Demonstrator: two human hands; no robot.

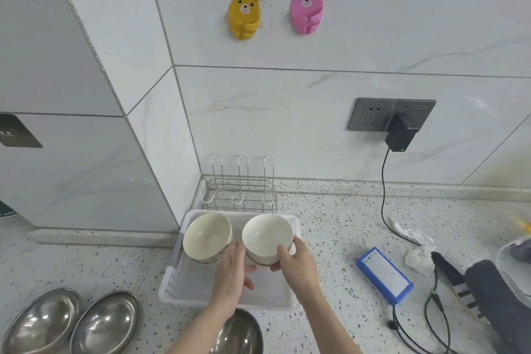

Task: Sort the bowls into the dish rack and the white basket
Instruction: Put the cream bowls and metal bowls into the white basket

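Two white ceramic bowls tilt toward me over the far end of the white basket [184,293]. My right hand [298,264] grips the right bowl [265,234], thumb inside its rim. My left hand [232,276] touches the near edge of the left bowl [205,234] and the side of the right bowl; its grip is unclear. The wire dish rack [240,190] stands behind the basket in the corner, holding nothing. Three steel bowls lie on the counter near me: two at the left [43,322] [107,322] and one under my arms [241,336].
A blue power brick [383,279] with cables lies right of the basket, beside crumpled tissue [416,250] and dark cloth [494,296]. A black adapter [400,135] hangs from the wall socket. Tiled walls close the corner to the left and behind.
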